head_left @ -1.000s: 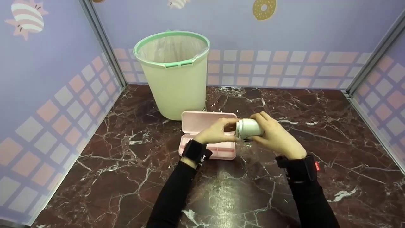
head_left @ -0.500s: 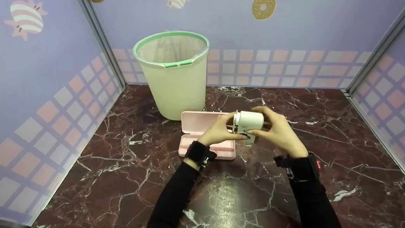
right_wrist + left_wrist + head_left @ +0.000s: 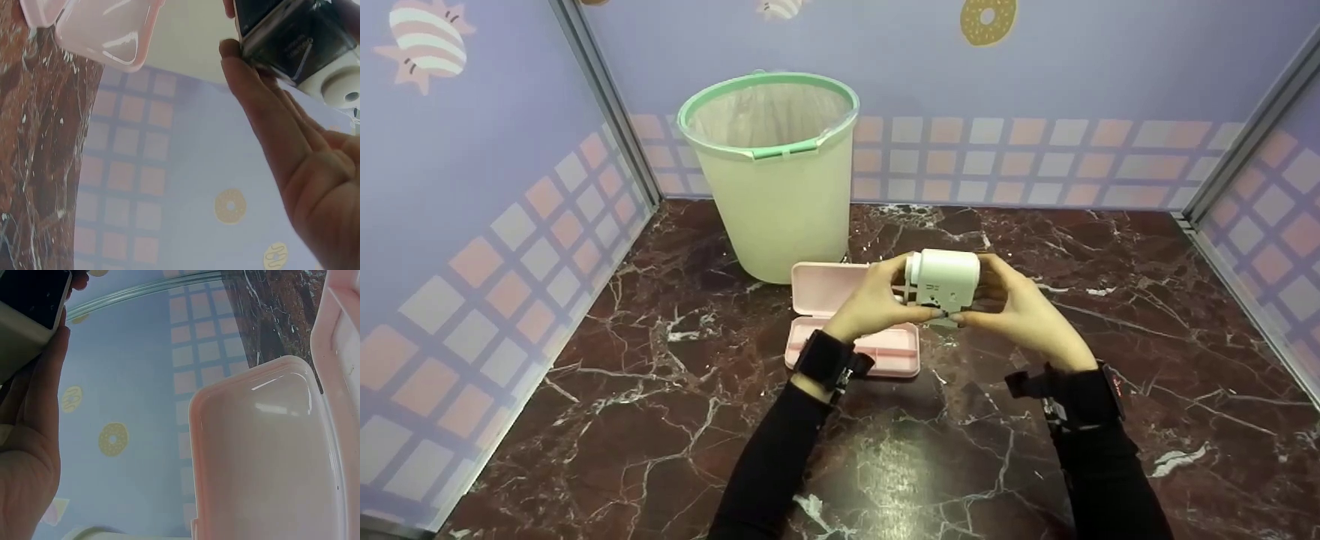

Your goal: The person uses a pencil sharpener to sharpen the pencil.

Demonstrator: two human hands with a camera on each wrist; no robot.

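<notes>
Both hands hold a white pencil sharpener [image 3: 949,271] above the table, just right of an open pink pencil case [image 3: 896,364]. My left hand [image 3: 871,301] grips its left end, thumb along the lower front. The right hand [image 3: 1026,306] grips its right end, thumb tip close to the left thumb. Small dark marks show on its near side. A black face tops the white sharpener body [image 3: 22,334] in the left wrist view. Its dark see-through compartment [image 3: 298,48] shows between the fingers in the right wrist view. The fingers behind it are partly hidden.
A pale bin [image 3: 784,210] with a green rim and plastic liner stands behind the pencil case. Small white bits lie on the dark marble table [image 3: 675,435] near the bin's base. Patterned panels [image 3: 1035,82] enclose the back and sides.
The pencil sharpener has risen and tipped, so its marked side now faces the camera. Both hands have moved up with it, and the right thumb has come round to its front.
</notes>
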